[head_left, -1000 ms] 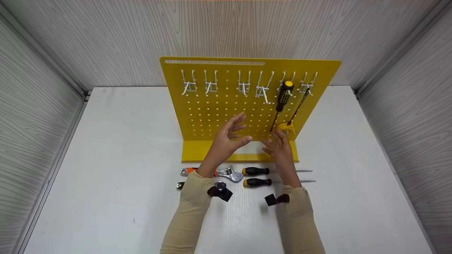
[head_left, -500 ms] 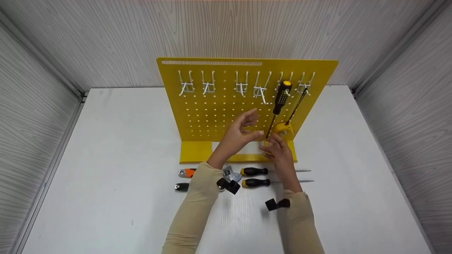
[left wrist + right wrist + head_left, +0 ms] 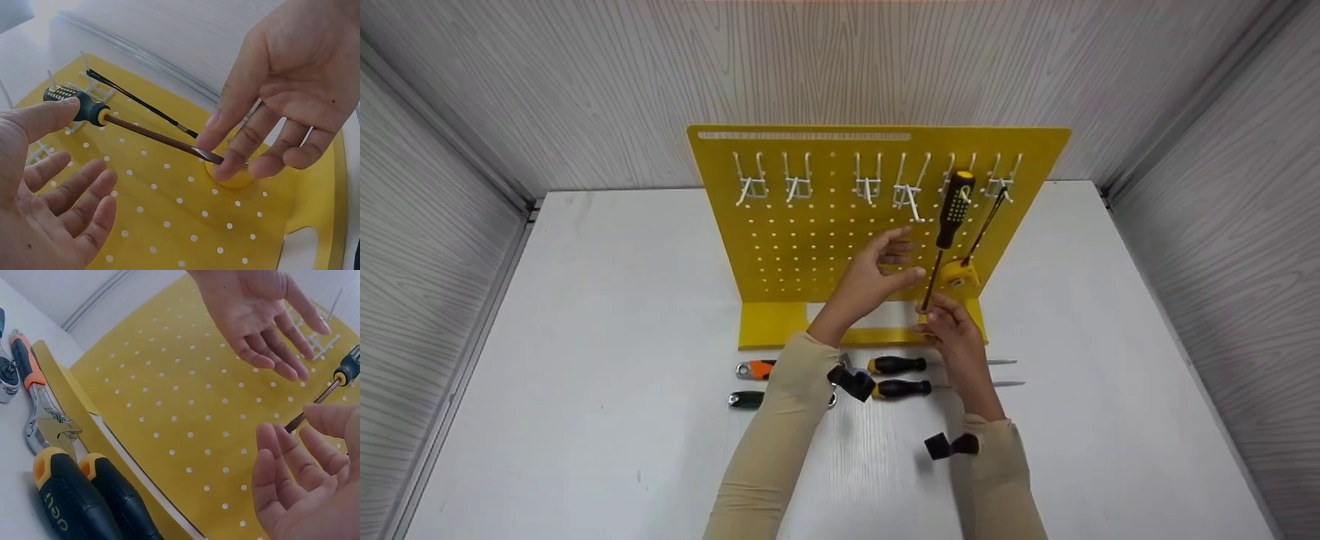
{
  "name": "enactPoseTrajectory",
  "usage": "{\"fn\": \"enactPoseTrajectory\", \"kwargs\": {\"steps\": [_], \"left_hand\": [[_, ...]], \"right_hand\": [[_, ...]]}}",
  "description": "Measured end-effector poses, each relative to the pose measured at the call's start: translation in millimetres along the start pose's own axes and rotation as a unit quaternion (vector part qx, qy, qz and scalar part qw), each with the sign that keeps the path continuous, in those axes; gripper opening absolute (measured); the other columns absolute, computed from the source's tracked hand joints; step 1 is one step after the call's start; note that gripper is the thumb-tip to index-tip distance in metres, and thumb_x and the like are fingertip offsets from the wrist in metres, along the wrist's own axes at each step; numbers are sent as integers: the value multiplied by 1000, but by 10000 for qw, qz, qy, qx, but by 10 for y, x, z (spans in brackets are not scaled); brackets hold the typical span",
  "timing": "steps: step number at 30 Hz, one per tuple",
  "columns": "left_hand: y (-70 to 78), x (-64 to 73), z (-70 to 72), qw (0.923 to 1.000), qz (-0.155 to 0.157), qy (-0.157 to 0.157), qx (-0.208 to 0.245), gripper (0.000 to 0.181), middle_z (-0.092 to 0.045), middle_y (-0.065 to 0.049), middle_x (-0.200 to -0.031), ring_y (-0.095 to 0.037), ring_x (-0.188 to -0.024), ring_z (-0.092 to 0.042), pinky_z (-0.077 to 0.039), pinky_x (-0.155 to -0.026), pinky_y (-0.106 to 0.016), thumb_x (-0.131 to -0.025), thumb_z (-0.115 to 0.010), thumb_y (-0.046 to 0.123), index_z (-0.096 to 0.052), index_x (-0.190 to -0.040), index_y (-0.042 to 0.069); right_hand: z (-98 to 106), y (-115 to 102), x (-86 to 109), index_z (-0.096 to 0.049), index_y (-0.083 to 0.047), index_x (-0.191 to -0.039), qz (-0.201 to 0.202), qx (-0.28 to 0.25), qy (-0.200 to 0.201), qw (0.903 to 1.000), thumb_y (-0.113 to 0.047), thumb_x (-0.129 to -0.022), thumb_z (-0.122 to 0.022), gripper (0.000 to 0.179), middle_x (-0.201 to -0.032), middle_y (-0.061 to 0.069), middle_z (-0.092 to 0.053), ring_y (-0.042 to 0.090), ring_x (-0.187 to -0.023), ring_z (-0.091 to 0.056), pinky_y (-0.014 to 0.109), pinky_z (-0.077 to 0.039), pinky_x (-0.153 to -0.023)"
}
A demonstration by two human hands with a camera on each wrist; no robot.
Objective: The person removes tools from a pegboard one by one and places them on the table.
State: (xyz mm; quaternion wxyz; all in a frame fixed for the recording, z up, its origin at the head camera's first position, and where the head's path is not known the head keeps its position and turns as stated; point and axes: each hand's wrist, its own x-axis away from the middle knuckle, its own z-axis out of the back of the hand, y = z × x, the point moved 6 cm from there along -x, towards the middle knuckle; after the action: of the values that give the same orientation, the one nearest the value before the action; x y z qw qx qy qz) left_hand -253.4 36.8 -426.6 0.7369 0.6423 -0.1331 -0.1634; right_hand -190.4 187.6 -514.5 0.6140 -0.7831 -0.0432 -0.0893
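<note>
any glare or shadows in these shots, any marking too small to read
Head view: a shadow falls on the white table beside the right sleeve, and the ruler strip's marks are too small to read; left wrist view: bright glare at top left, clear of the hanging screwdriver; right wrist view: no strong glare, "deli" legible on the nearer screwdriver handle.

Screwdriver (image 3: 953, 217) hanging on pegboard (image 3: 997, 137), tape measure (image 3: 958, 271) right of it, wrench (image 3: 44, 405) in front
</note>
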Motion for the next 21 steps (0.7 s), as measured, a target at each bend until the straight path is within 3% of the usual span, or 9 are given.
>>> {"fn": "enactPoseTrajectory", "kwargs": {"steps": [3,7,15,21], "left_hand": [[54,-26,-25,9998,-143,-89,108,64,-54,-8,-137,-24,-121,-55,-48,-98,-35,-90,-68,29,-39,-147,17],[138,-59,-70,9996,-216,-157,78,63,-54,-10,-136,-23,-118,-56,-48,-98,-34,-91,-67,28,-40,-146,15],[218,-149,-160,9997,-46,-179,160,59,-56,-10,-134,-23,-116,-58,-51,-93,-30,-91,-66,24,-42,-144,13],[246,-226,-204,9998,110,-112,154,60,-58,-10,-130,-20,-112,-58,-51,-91,-26,-91,-67,25,-42,-145,14]], "right_hand": [[-13,-26,30,-49,-7,-132,80,-10,-38,10000,-12,-98,-54,35,-105,1,-64,19,-91,-63,31,-53,-86],[-18,-62,77,-48,-3,-134,243,150,-42,9996,-12,-97,-56,39,-103,1,-63,15,-88,-62,33,-53,-85],[-9,-99,157,-50,-5,-134,505,377,106,9980,-14,-96,-59,41,-103,3,-62,14,-86,-62,29,-55,-81],[-14,-118,186,-52,-3,-132,563,410,223,9973,-12,-95,-59,39,-101,2,-63,21,-85,-62,25,-54,-77]]}}
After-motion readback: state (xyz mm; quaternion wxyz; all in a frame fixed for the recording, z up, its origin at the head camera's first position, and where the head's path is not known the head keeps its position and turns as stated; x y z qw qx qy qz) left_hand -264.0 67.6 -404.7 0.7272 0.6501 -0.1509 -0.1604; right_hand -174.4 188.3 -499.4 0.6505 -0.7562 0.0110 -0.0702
